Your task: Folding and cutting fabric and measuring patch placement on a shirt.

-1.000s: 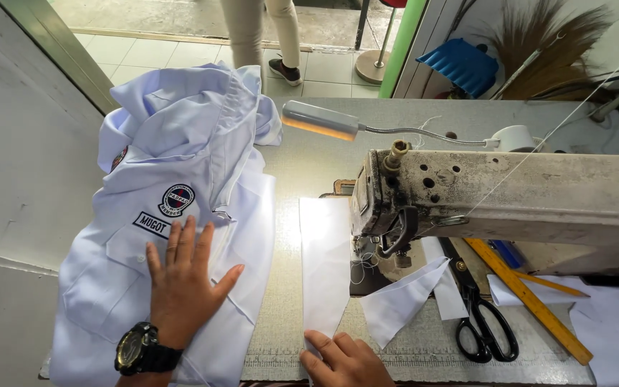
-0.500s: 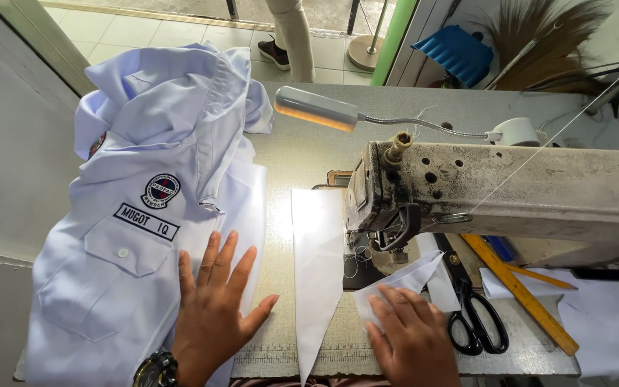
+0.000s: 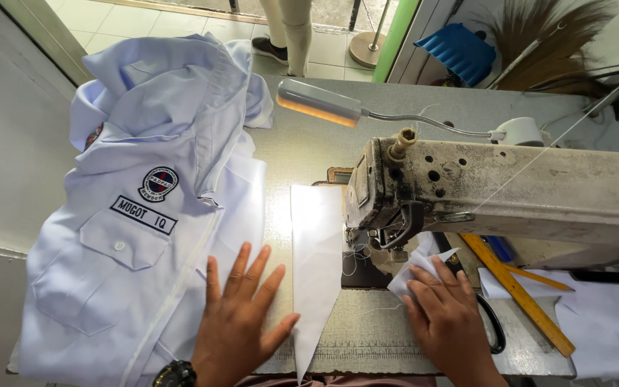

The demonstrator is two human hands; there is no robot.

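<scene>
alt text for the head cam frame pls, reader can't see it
A person's left hand presses flat on a pale blue shirt on a sewing table, while the right hand rests on a white fabric scrap beside the sewing machine. A long white fabric strip lies between the hands.

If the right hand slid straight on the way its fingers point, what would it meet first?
The right hand lies on a white cloth scrap, fingers pointing up-left. It would probably meet the sewing machine's needle and foot area first, though depth is unclear.
</scene>
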